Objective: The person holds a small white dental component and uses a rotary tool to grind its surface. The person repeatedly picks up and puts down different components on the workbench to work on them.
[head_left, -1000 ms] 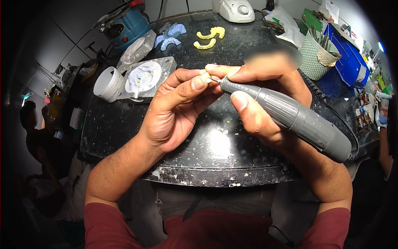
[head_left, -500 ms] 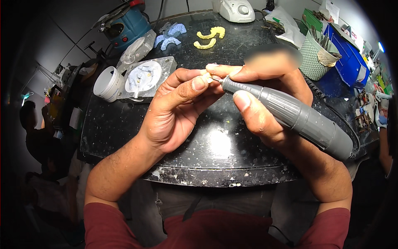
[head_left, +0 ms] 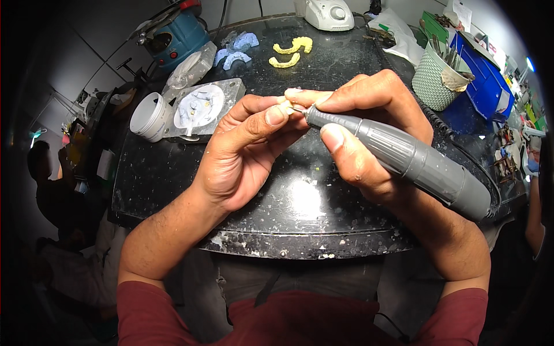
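My left hand [head_left: 242, 150] pinches a small pale tooth-like piece [head_left: 287, 104] between thumb and fingertips. Most of that piece is hidden by the fingers. A dark grey rotary handpiece [head_left: 430, 170] lies slanted in my right hand [head_left: 386, 101], gripped like a pen near its nose. Its thin metal bur [head_left: 297, 109] reaches the pale piece; whether they touch I cannot make out. The fingertips of both hands nearly meet above the black bench.
On the black bench [head_left: 173, 179] are yellow arch-shaped pieces [head_left: 285, 61], blue models [head_left: 235, 59], a plaster cast on a grey block [head_left: 234, 92] and a white tub [head_left: 151, 118]. A white control box [head_left: 329, 16], green tool basket [head_left: 435, 81] and blue bin [head_left: 482, 86] stand farther back.
My right hand and the handpiece have shifted very slightly left. My left hand keeps its pinch almost unmoved.
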### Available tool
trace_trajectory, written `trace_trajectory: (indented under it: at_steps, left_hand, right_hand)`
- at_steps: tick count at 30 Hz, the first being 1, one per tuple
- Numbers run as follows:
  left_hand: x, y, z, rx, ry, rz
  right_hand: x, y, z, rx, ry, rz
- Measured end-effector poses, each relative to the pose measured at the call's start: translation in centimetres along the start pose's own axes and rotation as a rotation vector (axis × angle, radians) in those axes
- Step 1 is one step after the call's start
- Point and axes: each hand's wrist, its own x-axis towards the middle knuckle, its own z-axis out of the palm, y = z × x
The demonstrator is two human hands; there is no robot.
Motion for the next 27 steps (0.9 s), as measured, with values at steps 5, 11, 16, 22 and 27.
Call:
trace_trajectory:
  at_steps: [5,11,16,22,27]
  left_hand:
    - [0.08,-0.05,0.03,0.001,-0.001,0.001]
    - [0.00,-0.01,-0.01,0.011,0.009,0.003]
    - [0.00,-0.04,0.13,0.017,0.011,0.004]
    - [0.11,-0.08,-0.22,-0.017,-0.017,-0.012]
    - [0.09,-0.01,-0.02,-0.027,-0.045,-0.016]
  right_hand:
    - [-0.08,-0.12,-0.02,0.005,0.002,0.012]
    - [-0.06,0.20,0.12,0.014,0.008,-0.005]
    - [-0.10,0.10,0.12,0.014,0.014,-0.013]
    - [-0.10,0.09,0.13,0.013,0.012,-0.006]
    - [-0.13,-0.03,0.05,0.014,0.014,-0.002]
